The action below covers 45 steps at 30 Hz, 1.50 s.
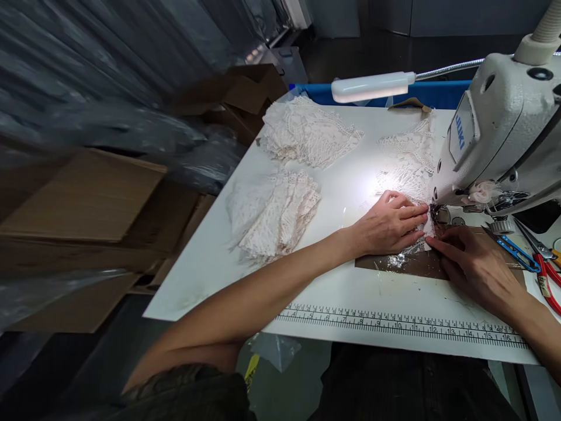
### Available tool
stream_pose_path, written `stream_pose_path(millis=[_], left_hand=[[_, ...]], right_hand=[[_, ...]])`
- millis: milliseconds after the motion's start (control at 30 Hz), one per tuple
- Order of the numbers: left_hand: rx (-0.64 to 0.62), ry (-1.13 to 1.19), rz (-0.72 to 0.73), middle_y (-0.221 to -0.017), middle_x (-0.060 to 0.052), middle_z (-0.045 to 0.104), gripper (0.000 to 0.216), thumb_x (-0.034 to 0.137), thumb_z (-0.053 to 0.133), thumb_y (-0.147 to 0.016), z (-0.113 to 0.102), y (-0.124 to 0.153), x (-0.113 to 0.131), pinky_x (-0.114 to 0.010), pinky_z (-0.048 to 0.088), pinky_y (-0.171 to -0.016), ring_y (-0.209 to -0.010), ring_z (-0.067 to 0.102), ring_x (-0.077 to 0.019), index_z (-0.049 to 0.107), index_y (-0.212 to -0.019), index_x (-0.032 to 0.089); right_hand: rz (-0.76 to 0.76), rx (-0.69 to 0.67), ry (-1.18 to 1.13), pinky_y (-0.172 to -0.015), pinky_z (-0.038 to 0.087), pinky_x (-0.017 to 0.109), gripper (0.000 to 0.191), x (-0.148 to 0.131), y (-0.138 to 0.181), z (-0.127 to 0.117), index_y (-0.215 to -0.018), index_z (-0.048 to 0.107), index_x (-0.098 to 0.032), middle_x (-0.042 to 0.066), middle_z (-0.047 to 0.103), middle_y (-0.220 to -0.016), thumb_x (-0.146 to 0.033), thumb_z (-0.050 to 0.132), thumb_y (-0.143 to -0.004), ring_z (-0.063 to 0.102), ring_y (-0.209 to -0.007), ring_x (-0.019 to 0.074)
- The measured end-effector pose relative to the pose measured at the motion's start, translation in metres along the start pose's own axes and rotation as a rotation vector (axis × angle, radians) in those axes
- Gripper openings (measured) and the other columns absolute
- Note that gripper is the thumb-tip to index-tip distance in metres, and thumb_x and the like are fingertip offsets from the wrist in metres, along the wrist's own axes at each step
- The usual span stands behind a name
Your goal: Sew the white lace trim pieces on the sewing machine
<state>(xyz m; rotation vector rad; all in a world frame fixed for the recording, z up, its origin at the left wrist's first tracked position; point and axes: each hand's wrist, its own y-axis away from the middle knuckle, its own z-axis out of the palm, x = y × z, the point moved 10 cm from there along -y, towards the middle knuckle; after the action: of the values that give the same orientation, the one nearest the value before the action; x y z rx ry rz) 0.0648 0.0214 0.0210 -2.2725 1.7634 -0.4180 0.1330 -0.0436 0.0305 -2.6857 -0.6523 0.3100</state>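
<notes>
My left hand (390, 223) lies flat with fingers stretched out on a piece of white lace (405, 169), pressing it down just left of the sewing machine's needle (433, 213). My right hand (471, 263) rests on the table in front of the needle, fingers extended and together, fingertips touching the lace edge near the presser foot. The white sewing machine (499, 128) stands at the right. The lace runs back from the needle under the lamp's bright spot.
Two piles of lace pieces (307, 131) (272, 213) lie on the white table (219, 257). Blue snips (517, 252) and red-handled scissors (547, 280) lie at the right. A printed ruler (394, 321) runs along the front edge. Cardboard boxes (83, 199) stand at the left. A lamp (372, 86) hangs overhead.
</notes>
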Motion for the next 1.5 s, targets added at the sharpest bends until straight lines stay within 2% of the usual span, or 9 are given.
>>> stream_pose_path(millis=[333,667,900,1033,1233,1500], left_hand=[[0.017,0.012,0.013,-0.129,-0.007,0.064,0.035,0.034,0.036,-0.101,-0.002,0.001,0.002,-0.043,0.039,-0.09,-0.106,0.059,-0.0237,0.062,-0.117,0.018],[-0.01,0.021,0.001,-0.129,-0.008,0.063,0.036,0.034,0.035,-0.101,0.002,0.0,0.0,-0.044,0.039,-0.089,-0.107,0.057,-0.0245,0.063,-0.117,0.019],[-0.08,-0.107,0.011,-0.128,-0.011,0.062,0.04,0.033,0.03,-0.102,-0.001,-0.002,0.009,-0.04,0.038,-0.078,-0.096,0.056,-0.0241,0.063,-0.117,0.017],[-0.08,-0.189,0.008,-0.116,-0.013,0.065,0.041,0.033,0.03,-0.101,-0.003,-0.001,0.012,-0.038,0.035,-0.072,-0.087,0.055,-0.0235,0.065,-0.107,0.014],[-0.022,-0.207,0.039,-0.104,-0.009,0.068,0.038,0.035,0.034,-0.1,-0.006,0.001,0.013,-0.039,0.034,-0.075,-0.083,0.054,-0.0226,0.066,-0.093,0.015],[-0.037,-0.135,0.05,-0.116,-0.008,0.067,0.035,0.036,0.037,-0.099,-0.003,0.001,0.007,-0.042,0.035,-0.086,-0.09,0.056,-0.0229,0.066,-0.101,0.017]], right_hand=[[0.029,-0.028,0.004,-0.063,0.054,0.03,0.032,0.0,0.001,0.0,-0.113,0.067,-0.02,0.01,0.059,-0.1,-0.016,0.046,-0.09,0.057,-0.082,0.0186],[0.065,-0.013,-0.032,-0.068,0.055,0.032,0.032,0.005,0.002,0.002,-0.111,0.069,-0.022,0.01,0.059,-0.099,-0.018,0.045,-0.091,0.057,-0.084,0.0185],[0.077,0.034,-0.12,-0.068,0.054,0.029,0.031,0.005,-0.001,-0.003,-0.108,0.071,-0.021,0.008,0.058,-0.097,-0.018,0.045,-0.092,0.059,-0.083,0.0158],[0.089,0.071,-0.159,-0.07,0.054,0.028,0.031,0.006,-0.002,-0.005,-0.105,0.072,-0.024,0.006,0.058,-0.094,-0.016,0.046,-0.09,0.061,-0.084,0.0137],[0.067,0.081,-0.167,-0.071,0.053,0.026,0.03,0.001,-0.006,-0.006,-0.101,0.073,-0.023,0.004,0.057,-0.092,-0.012,0.048,-0.088,0.059,-0.081,0.0116],[0.058,0.093,-0.176,-0.073,0.053,0.024,0.03,-0.001,-0.007,-0.007,-0.101,0.074,-0.023,0.004,0.057,-0.091,-0.011,0.049,-0.088,0.059,-0.082,0.0113]])
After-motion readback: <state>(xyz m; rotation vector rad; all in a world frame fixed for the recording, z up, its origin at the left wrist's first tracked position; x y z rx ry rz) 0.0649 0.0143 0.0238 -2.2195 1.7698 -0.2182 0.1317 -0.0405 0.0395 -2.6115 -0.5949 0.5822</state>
